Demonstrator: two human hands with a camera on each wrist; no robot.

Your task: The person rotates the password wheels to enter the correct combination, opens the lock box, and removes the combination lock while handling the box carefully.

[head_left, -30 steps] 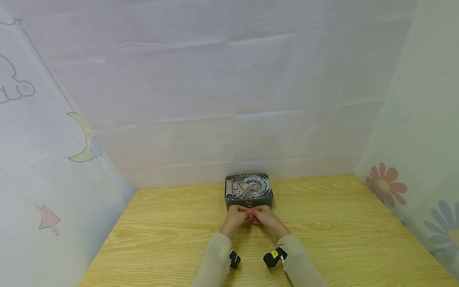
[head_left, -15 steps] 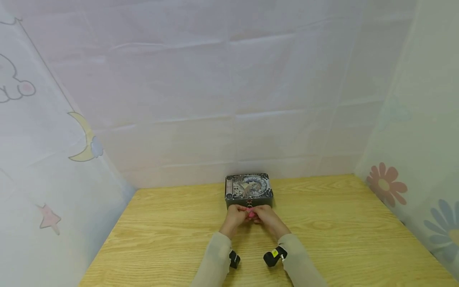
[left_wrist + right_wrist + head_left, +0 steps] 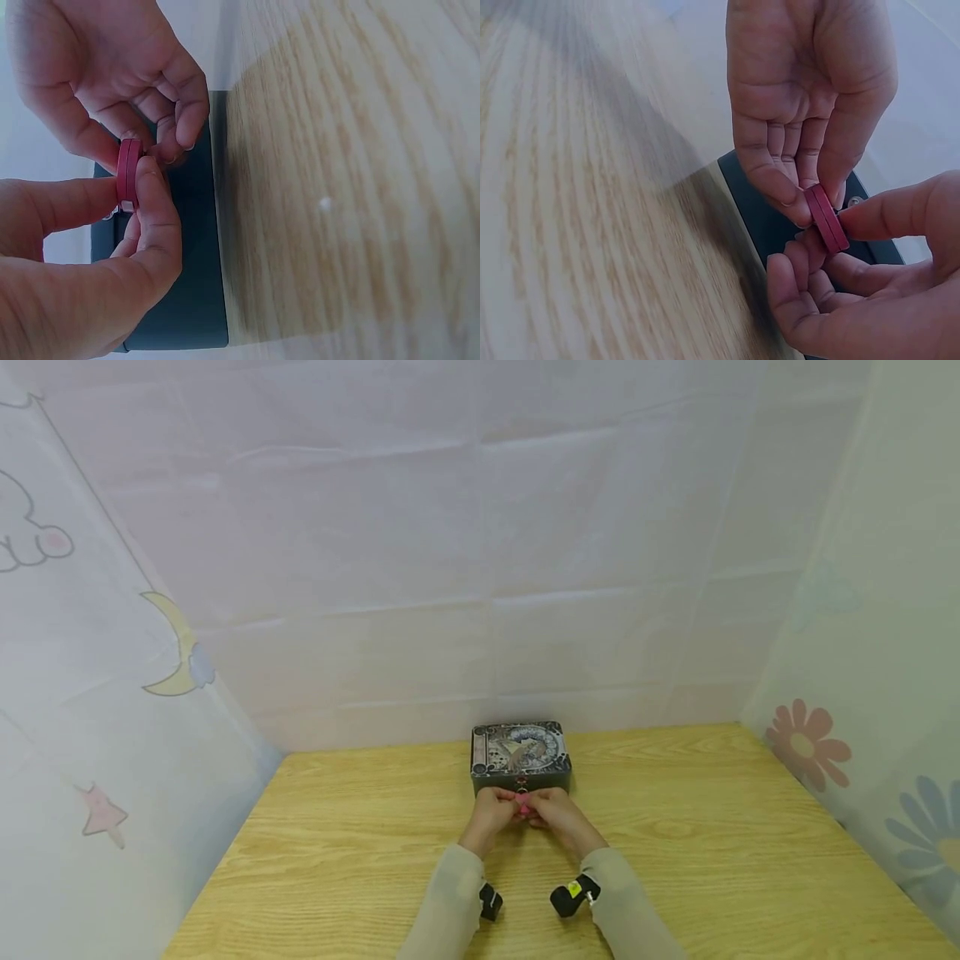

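Observation:
A small pink heart-shaped padlock (image 3: pixel 522 802) is at the front of a dark tin box (image 3: pixel 521 750) with a printed lid, right by its clasp. My left hand (image 3: pixel 489 818) pinches the padlock from the left between thumb and fingers. From the other side my right hand (image 3: pixel 561 818) grips it too, fingertips close to the left ones. In the left wrist view the padlock (image 3: pixel 129 174) appears edge-on, a seam running round its side. The right wrist view shows the padlock (image 3: pixel 826 219) between both hands' fingertips, with a bit of metal (image 3: pixel 855 201) beside it. The box lid is down.
The box stands near the back edge of a wood-grain table (image 3: pixel 360 860), close to a pale cloth backdrop (image 3: pixel 480 568). Printed cloth walls rise at left and right. Black wrist cameras (image 3: pixel 576 897) hang below both sleeves.
Both hands stay in place in front of the box. The pink padlock has turned slightly between the fingertips. The box has not moved.

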